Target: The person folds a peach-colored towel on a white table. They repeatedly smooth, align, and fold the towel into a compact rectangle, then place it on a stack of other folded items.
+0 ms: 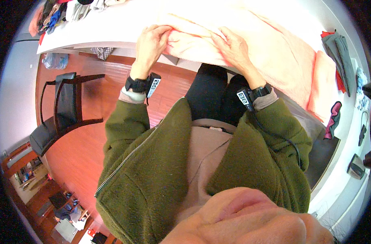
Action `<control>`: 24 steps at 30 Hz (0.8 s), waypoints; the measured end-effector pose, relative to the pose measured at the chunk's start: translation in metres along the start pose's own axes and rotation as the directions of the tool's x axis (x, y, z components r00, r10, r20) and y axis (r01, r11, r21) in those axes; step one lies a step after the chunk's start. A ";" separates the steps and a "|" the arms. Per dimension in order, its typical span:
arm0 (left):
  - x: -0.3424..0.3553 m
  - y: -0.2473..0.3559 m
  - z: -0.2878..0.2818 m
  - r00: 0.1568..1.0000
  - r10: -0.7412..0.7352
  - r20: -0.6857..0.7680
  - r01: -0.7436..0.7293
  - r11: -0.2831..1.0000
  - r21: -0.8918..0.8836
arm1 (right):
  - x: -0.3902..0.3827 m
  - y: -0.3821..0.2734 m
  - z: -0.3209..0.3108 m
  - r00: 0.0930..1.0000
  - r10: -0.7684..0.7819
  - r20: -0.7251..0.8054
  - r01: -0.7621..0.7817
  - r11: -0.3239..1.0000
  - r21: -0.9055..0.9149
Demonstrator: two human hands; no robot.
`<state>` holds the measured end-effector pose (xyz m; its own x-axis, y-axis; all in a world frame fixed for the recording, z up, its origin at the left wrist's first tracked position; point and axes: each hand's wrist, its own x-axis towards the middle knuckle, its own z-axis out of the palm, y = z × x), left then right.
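A large pink fleecy cloth (pixel 283 61), a towel or a blanket, lies spread on a white table; bright light washes out its far part. At its left end, near the table's front edge, my left hand (pixel 152 42) is closed, with the fingertips pinching the cloth's edge. A little to the right, my right hand (pixel 234 46) grips a fold of the same cloth between thumb and fingers. The fold runs between both hands. Some of my right fingertips are hidden in the cloth.
Piled clothes (pixel 51 18) lie at the table's far left. Grey trousers (pixel 339 57) and a dark pink eye-mask-like piece (pixel 333 118) are at the right. A black chair (pixel 63 110) stands on the reddish floor. Below the table edge is a clear plastic bag (pixel 55 61).
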<state>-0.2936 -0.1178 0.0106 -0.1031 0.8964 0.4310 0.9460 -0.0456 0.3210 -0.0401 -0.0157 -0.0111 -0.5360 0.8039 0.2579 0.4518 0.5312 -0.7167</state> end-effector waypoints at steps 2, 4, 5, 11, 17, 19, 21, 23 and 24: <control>0.009 -0.003 0.001 0.997 0.027 0.066 -0.029 0.999 0.028 | -0.001 -0.001 0.001 1.000 -0.008 -0.005 0.008 0.998 0.067; 0.017 -0.004 0.000 0.991 0.055 0.124 -0.068 0.992 0.106 | -0.001 -0.002 0.002 0.991 -0.096 -0.089 0.105 0.989 0.100; 0.020 -0.004 -0.001 0.986 0.065 0.152 -0.090 0.981 0.169 | -0.001 -0.002 0.003 0.980 -0.142 -0.137 0.158 0.981 0.116; 0.027 -0.011 -0.006 0.949 -0.132 0.288 0.072 0.975 0.209 | -0.003 0.001 0.002 0.983 -0.180 -0.045 0.185 0.976 0.115; 0.024 -0.022 0.003 0.992 -0.081 0.095 0.066 0.987 0.149 | -0.005 0.001 0.002 0.983 -0.178 -0.039 0.181 0.981 0.073; 0.027 -0.026 0.004 0.989 -0.093 0.116 0.077 0.987 0.138 | -0.005 0.000 0.002 0.975 -0.211 -0.072 0.216 0.975 0.058; 0.033 -0.028 0.005 0.983 -0.061 0.174 0.044 0.994 0.103 | -0.005 -0.002 0.001 0.973 -0.216 -0.077 0.222 0.972 0.072; 0.036 -0.030 0.005 0.991 -0.061 0.120 0.036 0.979 0.199 | -0.006 -0.004 0.001 0.977 -0.207 -0.053 0.212 0.969 0.123; 0.037 -0.030 0.005 0.998 -0.013 0.057 -0.001 0.972 0.237 | -0.006 -0.004 0.000 0.978 -0.206 -0.040 0.209 0.975 0.080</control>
<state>-0.3246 -0.0808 0.0131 -0.0975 0.9208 0.3777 0.9920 0.0593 0.1115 -0.0391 -0.0225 -0.0100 -0.5884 0.6871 0.4263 0.2712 0.6643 -0.6965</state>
